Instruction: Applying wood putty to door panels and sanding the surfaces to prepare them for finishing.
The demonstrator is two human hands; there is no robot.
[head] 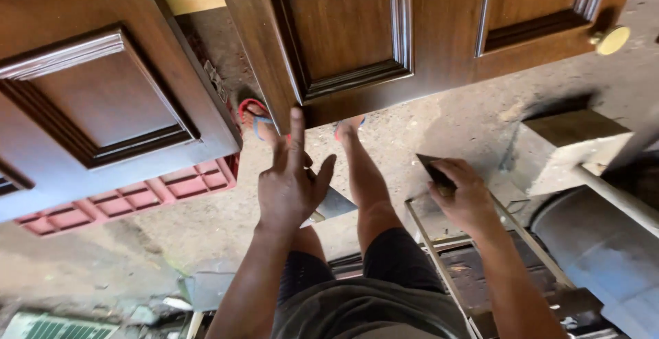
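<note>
left hand (292,184) is up w/ fingers spread, open, palm facing away from camera, index finger pointing up toward the bottom edge of the middle door (412,30); can't tell if the fingertip touches it. a flat grey metal blade (334,204) sticks out to the right from behind the hand, near the thumb; can't tell if the hand holds it.

right hand (467,198) is closed around a small dark flat piece (434,171), looks like sandpaper or a pad, pinched btw thumb and fingers. hand sits over the corner of a metal frame (429,243) next to the person's right knee.

the middle door is dark brown wood w/ raised panels, fills the top of the view, a round brass knob (612,39) at its right end. a 2nd brown door (103,99) of the same sort leans at the left, a hinge (217,82) on its edge. below it a red plastic crate (130,198) lies on the concrete floor (226,222).

person's bare legs stretch fwd, one foot in a red and blue sandal (252,116) just under the doors. dark shorts (384,291) at the bottom. right side: a big grey drum (597,250) and a pale block (576,140), well apart from the left hand.
</note>
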